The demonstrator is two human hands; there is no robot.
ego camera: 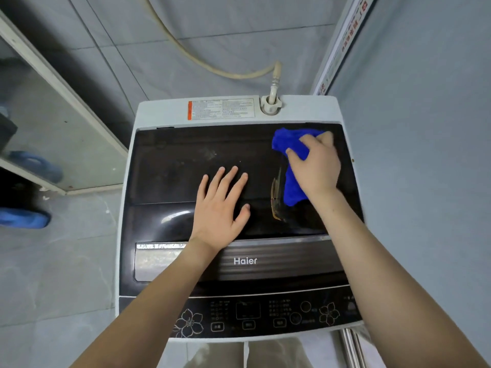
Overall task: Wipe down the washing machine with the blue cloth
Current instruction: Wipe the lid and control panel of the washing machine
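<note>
Right hand reached forward, palm down, fingers curled and gripping the cloth against the lid. Left hand lay flat, fingers spread, beside it on the washing machine. Cloth ran long front to back (bunched, blue), showing beyond the fingertips and left of the right palm.

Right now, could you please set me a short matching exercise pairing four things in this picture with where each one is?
Things:
1. blue cloth
2. left hand
3. hose
4. control panel

Places:
A. plugged into the machine's back edge
B. flat on the middle of the dark lid
C. nearest the person
D. under the right hand

Pairs: 1-D, 2-B, 3-A, 4-C
</note>
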